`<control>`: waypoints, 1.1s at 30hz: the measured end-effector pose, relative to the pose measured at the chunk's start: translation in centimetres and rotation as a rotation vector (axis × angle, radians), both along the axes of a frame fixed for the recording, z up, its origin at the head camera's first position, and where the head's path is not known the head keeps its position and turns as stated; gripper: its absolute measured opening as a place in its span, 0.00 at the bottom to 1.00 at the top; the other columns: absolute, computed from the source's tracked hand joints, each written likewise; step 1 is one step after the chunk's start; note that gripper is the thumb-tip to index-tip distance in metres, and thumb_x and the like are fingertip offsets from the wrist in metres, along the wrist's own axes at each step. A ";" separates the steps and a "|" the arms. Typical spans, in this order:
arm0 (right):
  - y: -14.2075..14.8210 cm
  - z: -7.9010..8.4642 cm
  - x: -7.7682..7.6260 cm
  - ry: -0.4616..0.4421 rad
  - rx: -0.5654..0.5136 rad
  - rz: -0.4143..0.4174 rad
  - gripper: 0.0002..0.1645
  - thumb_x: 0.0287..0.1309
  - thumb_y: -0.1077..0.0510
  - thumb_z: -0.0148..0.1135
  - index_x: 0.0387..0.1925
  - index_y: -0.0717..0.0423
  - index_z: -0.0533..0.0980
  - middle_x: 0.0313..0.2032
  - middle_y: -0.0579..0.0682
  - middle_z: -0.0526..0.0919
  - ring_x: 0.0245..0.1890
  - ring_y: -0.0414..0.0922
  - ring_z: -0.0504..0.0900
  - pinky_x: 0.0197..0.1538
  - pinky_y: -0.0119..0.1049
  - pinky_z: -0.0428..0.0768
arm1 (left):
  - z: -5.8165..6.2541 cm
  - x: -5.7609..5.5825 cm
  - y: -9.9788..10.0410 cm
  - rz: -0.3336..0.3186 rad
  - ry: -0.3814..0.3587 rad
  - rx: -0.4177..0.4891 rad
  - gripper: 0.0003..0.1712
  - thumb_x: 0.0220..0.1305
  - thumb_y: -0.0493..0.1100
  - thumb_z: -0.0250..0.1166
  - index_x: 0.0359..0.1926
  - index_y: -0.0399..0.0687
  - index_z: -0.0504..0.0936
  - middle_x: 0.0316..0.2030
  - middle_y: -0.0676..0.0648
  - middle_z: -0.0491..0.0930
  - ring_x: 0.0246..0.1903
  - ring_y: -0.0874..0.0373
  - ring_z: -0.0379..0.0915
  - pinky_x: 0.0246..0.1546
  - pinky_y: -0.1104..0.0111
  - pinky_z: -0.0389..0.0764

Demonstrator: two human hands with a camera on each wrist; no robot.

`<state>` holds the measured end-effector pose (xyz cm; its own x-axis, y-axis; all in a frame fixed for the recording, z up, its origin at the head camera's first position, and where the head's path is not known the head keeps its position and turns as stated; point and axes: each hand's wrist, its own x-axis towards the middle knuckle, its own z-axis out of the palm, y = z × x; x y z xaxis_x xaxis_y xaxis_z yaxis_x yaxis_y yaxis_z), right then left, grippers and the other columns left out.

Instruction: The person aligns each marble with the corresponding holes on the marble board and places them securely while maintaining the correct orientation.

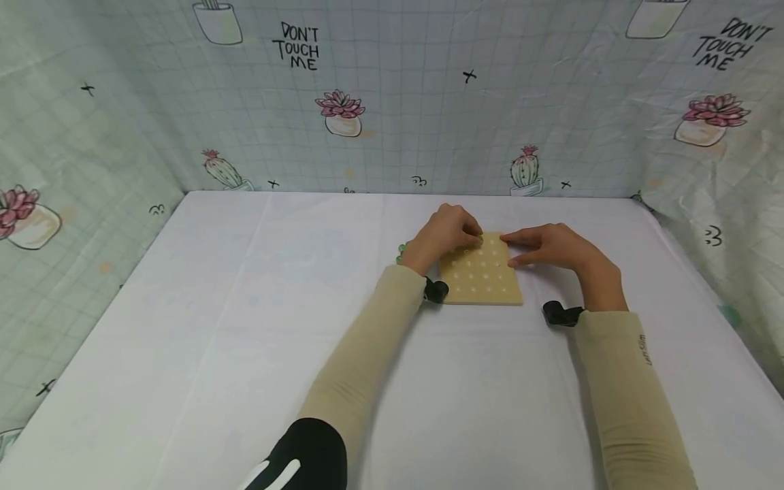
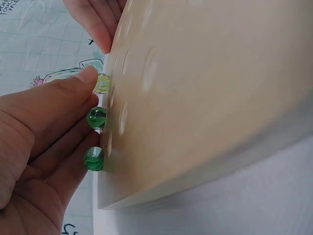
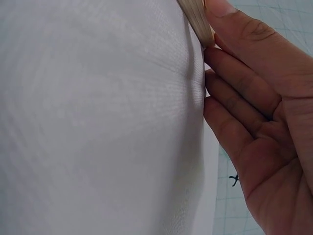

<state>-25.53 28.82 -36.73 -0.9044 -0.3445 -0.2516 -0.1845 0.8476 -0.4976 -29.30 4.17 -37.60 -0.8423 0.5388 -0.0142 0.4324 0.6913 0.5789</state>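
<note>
A flat tan board with rows of round hollows lies on the white table. My left hand is over its upper left part, thumb and finger pinching a clear, yellowish marble at the board's face. Two green marbles sit in line beside it on the board, near the curled fingers. At the board's right side is my right hand, its extended fingers near the upper corner and its thumb against the edge. The right wrist view shows these fingertips resting on the table beside the board's edge.
Small green round things show just left of my left wrist. Black wrist straps stick out close to the board's lower left. A patterned cloth hangs behind the table and along both sides.
</note>
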 end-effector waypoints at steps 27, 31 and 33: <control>-0.1 -0.3 -0.3 -0.026 0.026 -0.003 0.45 0.54 0.36 0.75 0.70 0.47 0.73 0.69 0.55 0.73 0.72 0.60 0.64 0.70 0.63 0.63 | 3.3 1.2 -9.0 -0.171 0.068 0.035 0.16 0.65 0.46 0.72 0.53 0.49 0.89 0.51 0.52 0.87 0.54 0.56 0.81 0.56 0.67 0.80; -0.2 -0.2 -0.2 -0.022 0.017 0.004 0.44 0.54 0.37 0.75 0.70 0.47 0.74 0.69 0.55 0.73 0.72 0.60 0.65 0.70 0.63 0.63 | 3.6 1.6 -10.8 -0.178 0.044 0.035 0.16 0.64 0.46 0.73 0.52 0.48 0.89 0.50 0.50 0.88 0.52 0.58 0.83 0.54 0.66 0.81; -0.3 -0.2 -0.2 -0.019 0.015 0.004 0.44 0.54 0.38 0.75 0.70 0.47 0.74 0.69 0.55 0.74 0.71 0.59 0.66 0.70 0.62 0.64 | 3.6 2.0 -11.5 -0.182 0.033 0.032 0.15 0.63 0.45 0.74 0.51 0.48 0.90 0.49 0.50 0.88 0.51 0.58 0.83 0.53 0.65 0.82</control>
